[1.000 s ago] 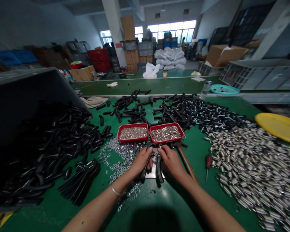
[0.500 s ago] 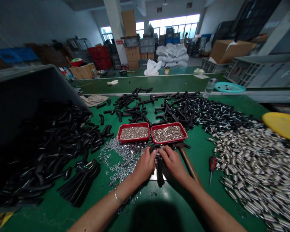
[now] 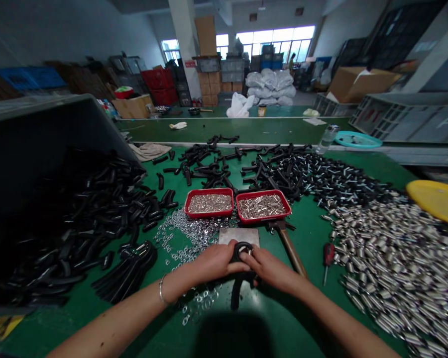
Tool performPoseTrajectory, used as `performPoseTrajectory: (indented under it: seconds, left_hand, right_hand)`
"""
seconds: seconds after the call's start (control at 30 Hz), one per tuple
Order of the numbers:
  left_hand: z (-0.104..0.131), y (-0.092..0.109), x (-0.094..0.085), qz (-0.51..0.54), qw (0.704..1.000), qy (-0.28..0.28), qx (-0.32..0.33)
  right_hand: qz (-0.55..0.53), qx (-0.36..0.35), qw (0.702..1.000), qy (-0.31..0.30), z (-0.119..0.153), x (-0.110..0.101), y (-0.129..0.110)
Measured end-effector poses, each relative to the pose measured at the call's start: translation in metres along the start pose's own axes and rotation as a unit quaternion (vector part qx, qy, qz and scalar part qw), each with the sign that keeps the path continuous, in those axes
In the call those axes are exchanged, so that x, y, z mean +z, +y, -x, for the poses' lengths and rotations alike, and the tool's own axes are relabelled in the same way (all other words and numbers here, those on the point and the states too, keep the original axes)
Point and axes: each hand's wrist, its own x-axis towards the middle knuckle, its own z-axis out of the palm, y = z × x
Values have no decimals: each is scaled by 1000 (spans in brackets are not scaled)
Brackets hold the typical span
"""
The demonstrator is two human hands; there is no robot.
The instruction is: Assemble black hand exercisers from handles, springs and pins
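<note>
Both of my hands grip a black ring-headed handle (image 3: 236, 296) low over the front of the table. My left hand (image 3: 218, 261) is closed on the left side of its ring. My right hand (image 3: 271, 268) closes on the right side, its thumb at the ring's opening. A small shiny bit shows by the right fingertips, too small to name. Beyond the hands lies a flat metal plate (image 3: 239, 234). To the right of it rests a hammer (image 3: 291, 251) with a wooden handle. Loose metal nuts or washers (image 3: 188, 231) are scattered to the left.
Two red trays (image 3: 209, 216) of small metal parts stand ahead. Black handles spill from a grey crate (image 3: 112, 134) at left. Black pieces with metal pins (image 3: 332, 174) and silvery cylindrical pieces (image 3: 388, 248) are heaped at right, near a red screwdriver (image 3: 328, 254) and yellow lid (image 3: 436, 201).
Both hands have come back toward me with the black handle, off the metal plate, which now shows. The handle is turned, so its ring faces up. The view has shifted slightly.
</note>
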Motion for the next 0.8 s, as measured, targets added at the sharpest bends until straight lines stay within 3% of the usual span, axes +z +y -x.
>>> performPoseTrajectory:
  seconds: [0.07, 0.2, 0.3, 0.37, 0.47, 0.53, 0.67, 0.8]
  left_hand:
    - [-15, -10, -7, -52, 998, -17, 0]
    - [-55, -15, -33, -189, 980, -49, 27]
    - [-96, -5, -50, -298, 952, -21, 68]
    - [-127, 3, -52, -361, 928, -9, 88]
    - [-164, 6, -41, -390, 915, -14, 101]
    - [-177, 1, -29, -392, 915, -14, 99]
    - [-177, -9, -11, -393, 915, 9, 90]
    - [-174, -11, -6, -392, 916, 35, 74]
  right_hand:
    - [149, -57, 985, 60, -18, -21, 0]
    - [401, -146, 886, 184, -61, -82, -11]
    - [521, -127, 823, 186, -94, -111, -13]
    - [560, -111, 804, 166, -115, -114, -9]
    - [568, -108, 801, 157, -137, -107, 0]
    - [563, -111, 804, 155, -144, -102, 6]
    - [533, -117, 822, 163, -146, -100, 17]
    - [483, -117, 845, 198, -149, -103, 24]
